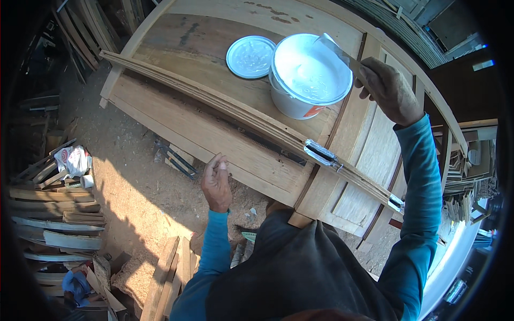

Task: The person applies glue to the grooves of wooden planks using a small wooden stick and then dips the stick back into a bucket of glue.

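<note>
My right hand (393, 91) grips a putty knife (348, 60) by its brown handle. Its blade, coated in white, rests at the rim of a white bucket (308, 99) filled with thick white paste, probably glue. Beside the bucket lies its round lid (250, 56), smeared inside with the same white. My left hand (217, 184) hovers near the front edge of a wooden panel (235, 155), fingers loosely bent, with nothing visible in it. Across the work lies a long grooved wooden strip (214, 99); white paste coats a slot (320, 152) in it and a spot farther right.
The bucket stands on a large arched wooden panel (187, 40). Stacked curved boards (67, 241) and a white plastic bag (74, 160) are at the left. Loose timber pieces (168, 278) lie near my left arm on the dusty floor (118, 155). More stacked wood (471, 166) stands at the right.
</note>
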A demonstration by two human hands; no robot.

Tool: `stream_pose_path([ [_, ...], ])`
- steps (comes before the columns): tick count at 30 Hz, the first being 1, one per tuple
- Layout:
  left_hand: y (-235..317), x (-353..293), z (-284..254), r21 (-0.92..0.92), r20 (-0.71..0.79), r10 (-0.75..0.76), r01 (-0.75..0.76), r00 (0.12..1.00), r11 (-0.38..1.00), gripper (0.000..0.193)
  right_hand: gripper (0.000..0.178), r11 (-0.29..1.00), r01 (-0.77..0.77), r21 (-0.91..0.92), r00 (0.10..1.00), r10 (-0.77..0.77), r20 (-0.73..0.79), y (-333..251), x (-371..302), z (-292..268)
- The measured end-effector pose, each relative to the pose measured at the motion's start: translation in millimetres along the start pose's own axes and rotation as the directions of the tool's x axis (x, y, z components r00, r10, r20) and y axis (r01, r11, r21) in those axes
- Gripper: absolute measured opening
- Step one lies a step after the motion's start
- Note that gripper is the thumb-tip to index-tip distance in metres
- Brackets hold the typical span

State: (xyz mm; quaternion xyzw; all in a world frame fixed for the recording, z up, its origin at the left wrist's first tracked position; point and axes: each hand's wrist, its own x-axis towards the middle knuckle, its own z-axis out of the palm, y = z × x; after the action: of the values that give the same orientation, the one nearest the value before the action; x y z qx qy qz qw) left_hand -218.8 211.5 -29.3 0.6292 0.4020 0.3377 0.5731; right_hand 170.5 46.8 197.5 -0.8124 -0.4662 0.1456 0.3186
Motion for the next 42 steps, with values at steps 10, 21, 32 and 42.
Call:
stream_pose_path([
  [10, 0, 7, 28, 0.029, 0.139, 0.08, -0.085, 0.987, 0.996, 0.03, 0.033, 0.99, -0.125, 0.064, 0.964, 0.137, -0.226, 26, -38, 51],
  [21, 16, -6, 58, 0.067, 0.274, 0.23, -0.257, 0.934, 0.964, 0.028, 0.052, 0.92, -0.157, -0.359, 0.973, 0.082, -0.216, -5, -37, 54],
  [32, 11, -7, 50, 0.098, 0.254, 0.208, -0.239, 0.945, 0.966, 0.025, 0.033, 0.705, 0.11, -0.701, 0.987, -0.161, -0.007, -2, -13, 38],
  [42, 9, -8, 41, 0.103, 0.202, 0.202, -0.226, 0.958, 0.969, 0.027, 0.019, 0.902, 0.167, -0.399, 0.974, -0.088, 0.208, -9, 37, 55],
])
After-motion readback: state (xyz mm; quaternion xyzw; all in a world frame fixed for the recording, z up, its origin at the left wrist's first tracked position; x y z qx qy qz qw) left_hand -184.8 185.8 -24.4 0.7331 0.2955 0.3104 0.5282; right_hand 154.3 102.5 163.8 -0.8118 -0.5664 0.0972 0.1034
